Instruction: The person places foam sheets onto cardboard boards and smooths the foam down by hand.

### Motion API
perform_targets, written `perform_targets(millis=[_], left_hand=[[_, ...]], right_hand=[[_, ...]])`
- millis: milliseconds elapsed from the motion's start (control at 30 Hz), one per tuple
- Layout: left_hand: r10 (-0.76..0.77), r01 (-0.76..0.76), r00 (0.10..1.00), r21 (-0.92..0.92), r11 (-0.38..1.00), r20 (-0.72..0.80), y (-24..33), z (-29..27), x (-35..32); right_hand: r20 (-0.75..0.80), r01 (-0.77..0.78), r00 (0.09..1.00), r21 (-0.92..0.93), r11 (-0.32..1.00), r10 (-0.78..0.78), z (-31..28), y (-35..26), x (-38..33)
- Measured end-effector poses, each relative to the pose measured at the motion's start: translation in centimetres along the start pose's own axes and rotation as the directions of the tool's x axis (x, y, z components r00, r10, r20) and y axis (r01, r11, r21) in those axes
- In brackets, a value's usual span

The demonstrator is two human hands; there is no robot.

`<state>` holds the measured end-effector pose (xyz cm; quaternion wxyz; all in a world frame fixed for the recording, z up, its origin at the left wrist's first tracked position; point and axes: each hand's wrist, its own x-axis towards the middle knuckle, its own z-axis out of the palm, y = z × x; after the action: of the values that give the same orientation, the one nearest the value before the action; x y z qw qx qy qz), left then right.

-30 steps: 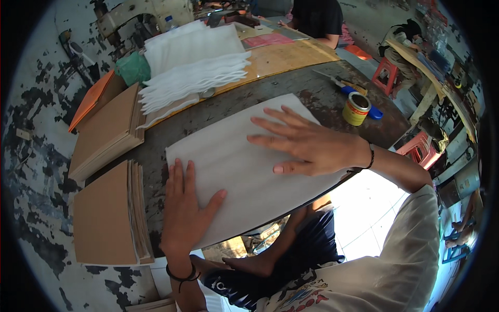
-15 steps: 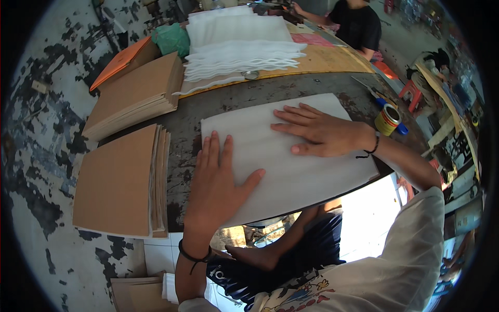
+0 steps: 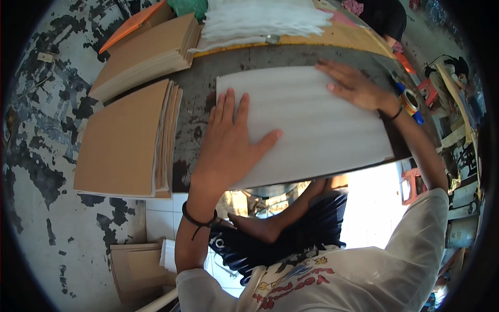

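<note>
A white foam sheet [image 3: 306, 119] lies flat on the dark, worn tabletop [image 3: 195, 112], its near edge along the table's front. My left hand [image 3: 226, 140] rests palm down on the sheet's left part, fingers stretched and thumb spread to the right. Over the far right edge of the sheet lies my right hand [image 3: 356, 88], its fingers extended and pointing away to the left. Neither hand grips anything. Just beyond my right wrist are an open tin [image 3: 409, 99] and something with a blue handle [image 3: 418, 117], both partly hidden.
Stacks of brown cardboard [image 3: 119, 140] stand along the left side, a second stack [image 3: 145, 54] behind. Wavy white foam sheets [image 3: 260, 21] are piled at the back, near a small round metal lid [image 3: 272, 39]. At the far right another person [image 3: 384, 18] is partly visible.
My right hand has slid away from me and rightward, toward the sheet's far right edge. The left hand stays flat on the sheet. The whole view has shifted slightly.
</note>
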<state>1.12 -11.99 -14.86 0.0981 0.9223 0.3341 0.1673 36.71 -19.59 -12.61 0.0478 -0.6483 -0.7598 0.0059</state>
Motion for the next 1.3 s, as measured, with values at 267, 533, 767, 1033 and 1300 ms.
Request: perform_targets(millis=[267,533,767,1033,1300], left_hand=[[-0.017,0.017,1.000,0.006,1.000,0.004,0.0,0.3,0.9],[-0.054,0.053,0.998,0.015,0.998,0.024,0.5,0.0,-0.1],[-0.045,0.045,0.998,-0.007,0.999,0.051,0.8,-0.2,0.2],[-0.051,0.050,0.998,0.028,0.998,0.036,0.6,0.0,0.3],[-0.054,0.054,0.998,0.024,0.998,0.028,-0.1,0.2,0.5]], right_hand=[[-0.180,-0.104,0.979,-0.016,0.994,0.100,1.2,2.6,-0.2],[-0.230,-0.140,0.965,-0.061,0.988,0.122,1.0,2.3,-0.4],[-0.080,-0.231,0.970,0.007,0.973,0.231,-0.7,1.3,-2.2],[0.186,-0.058,0.980,-0.080,0.995,0.072,-3.0,-7.3,-12.1],[-0.084,-0.048,0.995,0.004,0.999,0.048,0.3,-5.1,-15.7]])
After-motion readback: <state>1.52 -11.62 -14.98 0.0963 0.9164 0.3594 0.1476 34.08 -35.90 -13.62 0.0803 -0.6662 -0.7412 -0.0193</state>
